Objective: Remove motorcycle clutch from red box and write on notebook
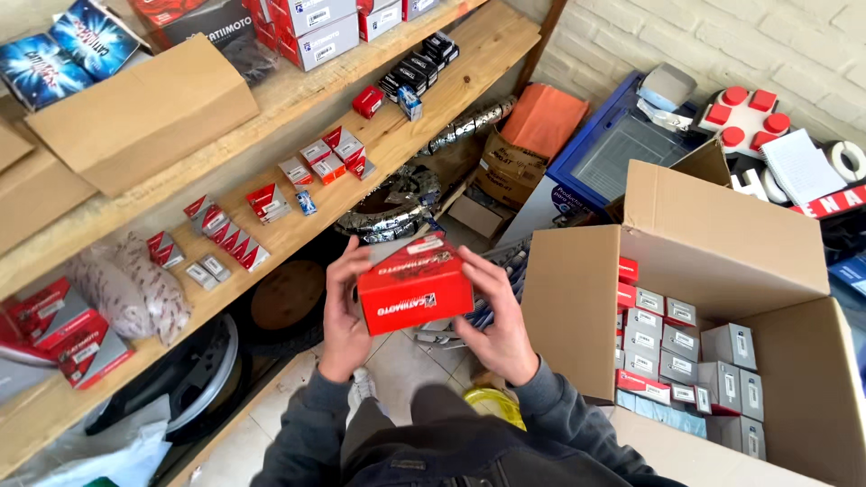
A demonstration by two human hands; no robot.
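A small red cardboard box [414, 284] with a white label on top is held in front of me, tilted a little. My left hand [341, 317] grips its left side, fingers curled over the top edge. Cupping the box's right side and lower corner is my right hand [499, 326]. To the right stands a large open brown carton [577, 298] packed with several small grey and red boxes [667, 347]. On the left, a wooden shelf [298, 230] carries several similar small red boxes [330, 155].
An upper wooden shelf [298, 86] holds a brown carton [144, 113] and bigger red and grey boxes. Wheel rims [203, 374] and tyres sit under the shelf. A blue chest [613, 149], an orange bag [546, 117] and a brick wall lie behind the carton.
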